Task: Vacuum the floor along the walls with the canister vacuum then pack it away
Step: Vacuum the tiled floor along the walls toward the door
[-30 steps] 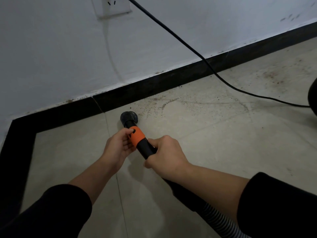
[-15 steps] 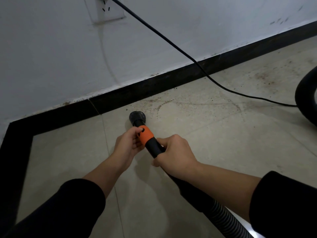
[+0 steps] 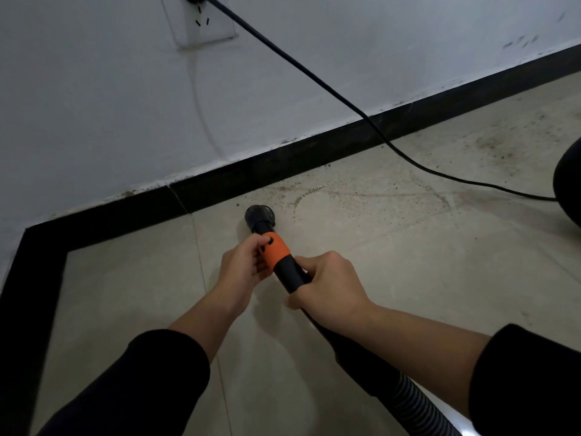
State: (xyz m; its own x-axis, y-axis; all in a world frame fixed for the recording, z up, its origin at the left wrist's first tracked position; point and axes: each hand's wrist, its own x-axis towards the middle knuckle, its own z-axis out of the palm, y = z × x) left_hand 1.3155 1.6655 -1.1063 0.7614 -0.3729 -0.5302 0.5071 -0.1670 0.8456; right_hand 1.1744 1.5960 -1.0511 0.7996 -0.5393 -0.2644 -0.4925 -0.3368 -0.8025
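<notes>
Both forearms are reaching forward and down; the left hand (image 3: 243, 267) is curling its fingers round the orange plastic collar (image 3: 276, 251) of the rigid black vacuum tube (image 3: 287, 275); the right hand (image 3: 330, 287) is gripping that tube just behind; the round black nozzle (image 3: 260, 215) is pointing at the gritty beige floor tiles (image 3: 408, 262) near the black skirting board (image 3: 220, 184); a ribbed black hose (image 3: 418, 401) is running under the right arm.

Nothing legible shows: the orange collar (image 3: 276, 251) on the vacuum hose (image 3: 418, 401), the wall socket (image 3: 204, 23) and the cord (image 3: 314, 77) bear no readable writing, brand or number.
</notes>
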